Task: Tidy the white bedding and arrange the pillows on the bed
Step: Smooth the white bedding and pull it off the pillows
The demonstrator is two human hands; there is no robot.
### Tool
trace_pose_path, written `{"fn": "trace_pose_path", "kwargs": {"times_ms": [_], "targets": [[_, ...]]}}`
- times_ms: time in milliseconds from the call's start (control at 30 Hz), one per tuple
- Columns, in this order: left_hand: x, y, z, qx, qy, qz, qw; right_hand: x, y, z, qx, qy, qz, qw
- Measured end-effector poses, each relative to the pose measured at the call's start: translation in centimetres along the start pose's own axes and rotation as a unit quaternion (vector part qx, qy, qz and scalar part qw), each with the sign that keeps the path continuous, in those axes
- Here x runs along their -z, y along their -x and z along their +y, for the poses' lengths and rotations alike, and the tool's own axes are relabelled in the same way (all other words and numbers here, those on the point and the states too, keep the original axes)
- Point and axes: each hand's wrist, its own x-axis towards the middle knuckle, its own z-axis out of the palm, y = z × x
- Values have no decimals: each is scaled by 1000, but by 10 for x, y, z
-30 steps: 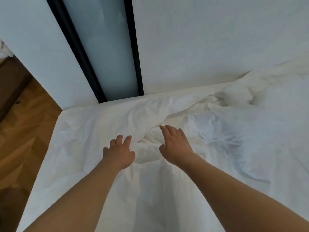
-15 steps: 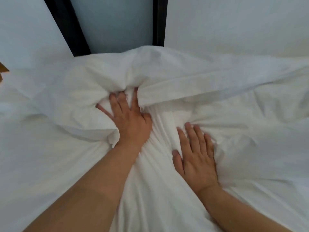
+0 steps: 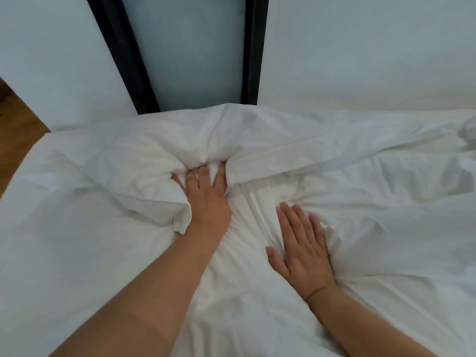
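No writing shows; one white bedding (image 3: 334, 176), two hands: left hand (image 3: 206, 197) fingers dug into bunched folds, gripping; right hand (image 3: 301, 243) pressed flat, fingers straight

The bedding (image 3: 334, 176) is showing plain white throughout, the wall (image 3: 360, 52) is looking pale, the door frame (image 3: 251, 60) is showing black, the floor (image 3: 15, 124) is glowing warm brown.
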Motion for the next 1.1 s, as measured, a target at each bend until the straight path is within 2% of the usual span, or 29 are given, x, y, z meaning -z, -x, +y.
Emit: {"fn": "trace_pose_path", "kwargs": {"times_ms": [133, 167, 233, 267, 333, 367, 400, 433, 467, 500, 533, 567, 600, 633, 667, 733, 800, 833, 867, 967, 1100], "targets": [[51, 20, -28, -76, -45, -99, 991, 22, -11, -11, -30, 20, -47, 998], [68, 22, -39, -83, -36, -98, 991, 38, -20, -17, -42, 18, -94, 995], [113, 18, -60, -58, 4, -101, 993, 86, -42, -33, -74, -13, -238, 968], [140, 10, -72, -45, 16, -95, 994, 117, -51, -45, -75, -34, -359, 930], [197, -19, -94, -34, 7, -53, 998, 168, -64, -67, -4, -30, -581, 813], [226, -40, -104, -38, -10, -16, 999, 194, -67, -74, 38, 3, -653, 756], [254, -63, -113, -38, -34, 25, 998, 217, -71, -76, 38, 23, -714, 699], [279, -84, -120, -34, -65, 63, 995, 239, -79, -72, 2, 13, -752, 659], [298, -102, -126, -18, -112, 90, 989, 256, -90, -64, -40, -14, -769, 638], [309, -116, -130, 10, -177, 105, 979, 268, -107, -58, -86, -53, -750, 654], [312, -123, -130, 39, -236, 104, 965, 276, -129, -52, -121, -92, -682, 716], [307, -126, -126, 51, -260, 96, 959, 279, -153, -45, -123, -106, -571, 804], [293, -125, -116, 43, -239, 85, 966, 274, -174, -40, -112, -106, -447, 881], [272, -119, -103, 26, -187, 69, 980, 261, -190, -37, -102, -100, -346, 927], [245, -108, -90, 11, -120, 40, 992, 242, -199, -34, -98, -86, -294, 947], [182, -81, -75, 32, -1, -85, 996, 184, -195, -31, -105, -27, -304, 946], [105, -44, -78, 99, 82, -233, 964, 108, -162, -32, -130, 17, -371, 919], [67, -22, -83, 118, 93, -278, 949, 70, -138, -34, -130, 26, -378, 916], [34, -1, -87, 122, 81, -282, 948, 36, -114, -38, -121, 38, -357, 925], [-23, 14, -84, 108, 44, -189, 975, -26, -82, -40, -103, 81, -205, 970], [-25, -19, -74, 72, 29, -139, 987, -37, -101, -24, -70, 96, -142, 983]]}}
